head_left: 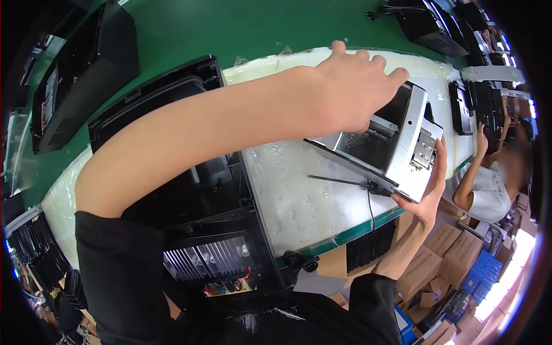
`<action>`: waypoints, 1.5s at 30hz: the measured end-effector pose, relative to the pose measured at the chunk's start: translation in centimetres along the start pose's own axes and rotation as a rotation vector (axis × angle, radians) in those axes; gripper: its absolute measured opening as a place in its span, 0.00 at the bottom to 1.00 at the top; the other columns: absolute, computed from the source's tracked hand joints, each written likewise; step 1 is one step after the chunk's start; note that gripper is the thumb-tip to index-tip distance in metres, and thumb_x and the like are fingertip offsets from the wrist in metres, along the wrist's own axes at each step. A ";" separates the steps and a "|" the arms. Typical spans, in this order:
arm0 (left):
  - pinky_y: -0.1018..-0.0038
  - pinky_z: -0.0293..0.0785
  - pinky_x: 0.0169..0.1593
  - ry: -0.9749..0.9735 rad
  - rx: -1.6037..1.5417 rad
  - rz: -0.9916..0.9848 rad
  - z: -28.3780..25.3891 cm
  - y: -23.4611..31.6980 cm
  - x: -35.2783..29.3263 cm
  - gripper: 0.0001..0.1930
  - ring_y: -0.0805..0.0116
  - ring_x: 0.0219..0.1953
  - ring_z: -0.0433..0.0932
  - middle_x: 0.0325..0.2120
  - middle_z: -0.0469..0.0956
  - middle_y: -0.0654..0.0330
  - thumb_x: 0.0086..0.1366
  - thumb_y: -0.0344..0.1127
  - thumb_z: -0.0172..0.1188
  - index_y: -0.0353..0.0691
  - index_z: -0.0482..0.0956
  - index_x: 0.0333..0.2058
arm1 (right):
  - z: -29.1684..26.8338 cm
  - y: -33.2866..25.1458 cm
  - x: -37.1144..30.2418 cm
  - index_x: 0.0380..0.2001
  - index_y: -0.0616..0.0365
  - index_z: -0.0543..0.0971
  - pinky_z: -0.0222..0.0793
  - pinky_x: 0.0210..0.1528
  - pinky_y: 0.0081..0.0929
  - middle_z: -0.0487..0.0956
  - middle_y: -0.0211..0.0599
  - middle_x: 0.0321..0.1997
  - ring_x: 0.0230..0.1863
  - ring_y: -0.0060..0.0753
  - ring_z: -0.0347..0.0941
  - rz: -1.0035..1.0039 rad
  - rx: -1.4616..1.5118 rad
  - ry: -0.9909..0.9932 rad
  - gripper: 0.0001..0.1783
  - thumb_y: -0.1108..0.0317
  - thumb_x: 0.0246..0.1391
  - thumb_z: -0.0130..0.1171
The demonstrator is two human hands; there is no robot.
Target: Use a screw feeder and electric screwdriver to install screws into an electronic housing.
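A box-shaped unit of silver metal and black panels [397, 155] lies slanted on the bench, with small loose screws [357, 139] inside its open recess. Around its right end, my right hand [428, 198] is closed, thumb at the near corner and fingers along the end plate. My left arm crosses the view, and my left hand [356, 86] is above the unit's far left part, fingers spread and nothing visible in them. Its palm side is hidden. Beside the unit's near edge lies a long thin-shafted tool [339, 180] with a dark handle, apparently a screwdriver.
Under my left arm stands a large open black casing [198, 201] with metal fins and a circuit board. Another black casing [86, 75] sits far left, more [431, 29] far right. A co-worker [489, 184] works at right, near cardboard boxes [440, 253] and a blue crate [482, 275].
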State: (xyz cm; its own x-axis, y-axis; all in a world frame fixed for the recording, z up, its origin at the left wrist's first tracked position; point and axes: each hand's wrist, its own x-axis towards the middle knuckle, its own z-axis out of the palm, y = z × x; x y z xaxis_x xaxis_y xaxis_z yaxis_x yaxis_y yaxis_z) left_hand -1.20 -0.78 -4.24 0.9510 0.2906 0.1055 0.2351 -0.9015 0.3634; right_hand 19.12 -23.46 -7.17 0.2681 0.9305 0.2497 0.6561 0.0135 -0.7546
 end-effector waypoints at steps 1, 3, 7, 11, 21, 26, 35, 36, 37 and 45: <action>0.58 0.74 0.50 0.004 -0.013 -0.003 0.5 0.0 0.0 0.45 0.52 0.50 0.75 0.46 0.74 0.49 0.47 0.29 0.68 0.36 0.57 0.64 | 0.1 0.1 -0.1 0.70 0.62 0.53 0.51 0.71 0.38 0.53 0.48 0.73 0.70 0.43 0.56 0.004 -0.009 -0.010 0.72 0.56 0.16 0.77; 0.59 0.74 0.49 0.157 0.064 0.077 1.3 -0.1 0.0 0.48 0.55 0.51 0.75 0.47 0.73 0.52 0.46 0.29 0.70 0.41 0.56 0.66 | 0.5 0.2 -0.2 0.70 0.62 0.52 0.51 0.71 0.37 0.54 0.47 0.73 0.70 0.42 0.56 0.023 0.049 0.037 0.73 0.55 0.16 0.77; 0.62 0.75 0.47 0.275 0.050 0.163 2.8 0.7 1.1 0.49 0.56 0.51 0.75 0.48 0.72 0.54 0.45 0.28 0.71 0.47 0.56 0.67 | 0.5 0.0 -0.5 0.70 0.62 0.50 0.50 0.71 0.37 0.55 0.47 0.72 0.69 0.42 0.56 0.049 0.066 0.053 0.74 0.55 0.16 0.77; 0.67 0.79 0.41 0.410 0.167 0.255 3.8 1.1 2.4 0.49 0.59 0.50 0.75 0.47 0.72 0.56 0.45 0.28 0.71 0.53 0.57 0.66 | 0.1 0.0 -0.5 0.71 0.62 0.49 0.49 0.71 0.36 0.56 0.46 0.71 0.69 0.42 0.57 0.049 0.020 0.034 0.74 0.56 0.17 0.77; 0.34 0.67 0.54 0.433 0.112 0.234 4.3 3.0 2.2 0.40 0.45 0.58 0.69 0.61 0.62 0.48 0.54 0.36 0.68 0.65 0.60 0.64 | -0.5 0.9 -1.5 0.70 0.61 0.50 0.59 0.66 0.36 0.59 0.47 0.68 0.65 0.41 0.62 0.097 0.043 0.044 0.73 0.59 0.17 0.78; 0.29 0.60 0.58 0.380 0.017 0.272 5.1 3.7 3.8 0.40 0.44 0.60 0.67 0.63 0.59 0.48 0.54 0.37 0.68 0.66 0.60 0.64 | -1.2 0.7 -2.3 0.70 0.60 0.49 0.62 0.65 0.35 0.62 0.46 0.66 0.63 0.42 0.65 0.130 -0.008 0.047 0.72 0.59 0.18 0.77; 0.33 0.64 0.57 0.256 0.142 0.193 3.8 3.7 3.2 0.37 0.46 0.59 0.70 0.58 0.67 0.48 0.54 0.35 0.69 0.53 0.66 0.63 | 0.2 0.3 -1.8 0.71 0.58 0.49 0.55 0.67 0.38 0.63 0.48 0.65 0.64 0.44 0.63 0.174 0.056 0.074 0.73 0.58 0.16 0.75; 0.33 0.64 0.57 0.257 0.140 0.194 4.0 3.7 3.3 0.37 0.46 0.59 0.70 0.58 0.67 0.48 0.54 0.35 0.69 0.53 0.66 0.63 | 0.1 0.4 -1.9 0.71 0.58 0.49 0.55 0.67 0.37 0.63 0.48 0.65 0.63 0.45 0.63 0.173 0.046 0.073 0.73 0.57 0.16 0.75; 0.33 0.64 0.57 0.286 0.142 0.193 4.3 3.8 3.5 0.36 0.45 0.59 0.69 0.58 0.67 0.48 0.54 0.35 0.69 0.53 0.67 0.62 | -0.1 0.5 -2.0 0.71 0.58 0.49 0.55 0.67 0.37 0.63 0.48 0.65 0.63 0.45 0.63 0.174 0.042 0.073 0.73 0.57 0.16 0.75; 0.31 0.62 0.57 0.552 0.132 0.089 5.6 5.0 2.2 0.37 0.42 0.60 0.68 0.61 0.63 0.47 0.55 0.39 0.68 0.59 0.63 0.63 | -0.1 1.3 -2.7 0.71 0.57 0.49 0.56 0.67 0.38 0.65 0.48 0.64 0.63 0.45 0.64 0.184 0.090 0.096 0.74 0.57 0.15 0.75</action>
State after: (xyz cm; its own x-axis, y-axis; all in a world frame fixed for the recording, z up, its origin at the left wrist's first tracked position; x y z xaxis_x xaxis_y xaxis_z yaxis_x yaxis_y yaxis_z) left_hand 3.23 -6.44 -7.40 0.7306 0.3043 0.6113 0.2158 -0.9522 0.2162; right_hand 19.32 -25.98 -8.83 0.4461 0.8813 0.1562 0.5257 -0.1167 -0.8426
